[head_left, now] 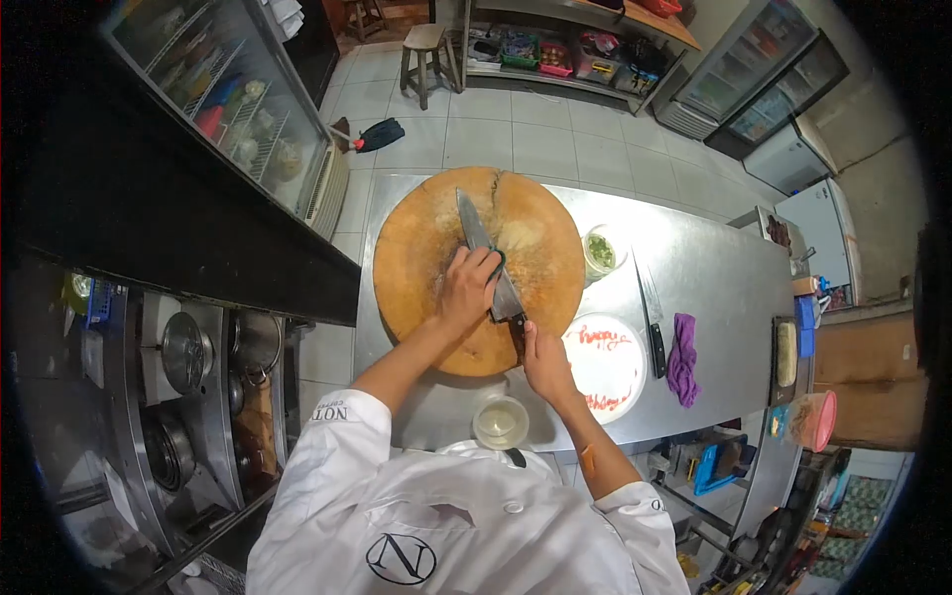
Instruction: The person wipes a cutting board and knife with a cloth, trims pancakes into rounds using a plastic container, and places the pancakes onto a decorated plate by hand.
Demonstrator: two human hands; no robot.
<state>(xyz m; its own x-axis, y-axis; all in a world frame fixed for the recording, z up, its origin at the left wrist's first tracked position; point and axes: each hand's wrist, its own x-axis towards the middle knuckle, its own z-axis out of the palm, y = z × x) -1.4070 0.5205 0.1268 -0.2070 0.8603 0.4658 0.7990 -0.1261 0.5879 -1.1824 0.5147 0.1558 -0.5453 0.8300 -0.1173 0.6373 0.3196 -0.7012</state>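
Observation:
A large kitchen knife (508,296) lies over the round wooden chopping board (416,223), its tip pointing away from me and a little left. My right hand (547,365) is closed around its dark handle at the near right part of the board. Across the middle of the blade, my left hand (470,290) rests with curled fingers. A small dark green loop or strip (498,264) shows at those fingertips; its kind is unclear. Part of the blade is hidden under my left hand.
Right of the board are a tub of chopped greens (601,252), a white plate with red writing (620,369), a second knife (656,347) and a purple cloth (683,362). A pale cup (501,422) stands at the near edge of the steel table (724,268). A fridge (248,109) flanks the left.

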